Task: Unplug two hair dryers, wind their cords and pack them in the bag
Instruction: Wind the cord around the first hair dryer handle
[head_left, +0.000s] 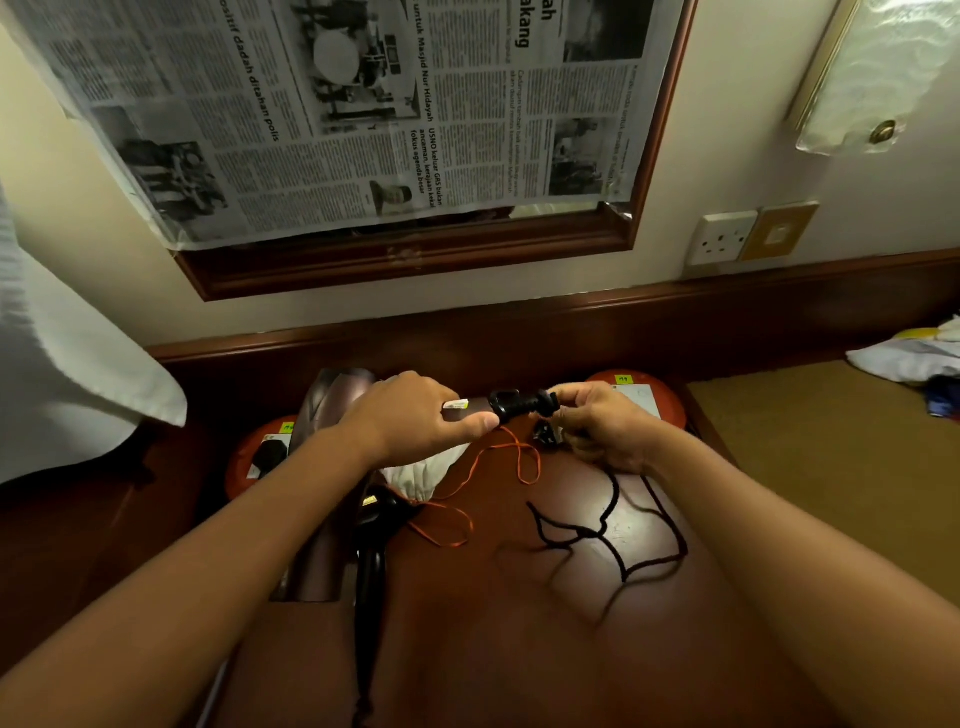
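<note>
My left hand (415, 415) grips the handle of a maroon hair dryer (332, 400) whose body points away to the left. My right hand (605, 426) pinches the black cord collar (524, 404) at the handle's end, with the plug (545, 434) hanging just below. Its black cord (613, 530) lies in loose loops on the wooden desk (519, 649). A second, black hair dryer (376, 525) lies on the desk beneath my left forearm. Beside it sits a white drawstring bag (421, 475) with an orange string (514, 457).
Two round red boxes (649, 400) (249, 457) sit at the back of the desk. A wall socket (719, 239) is up on the right, with no plug in it. A newspaper-covered mirror (363, 104) hangs ahead. White cloth (62, 364) hangs at left.
</note>
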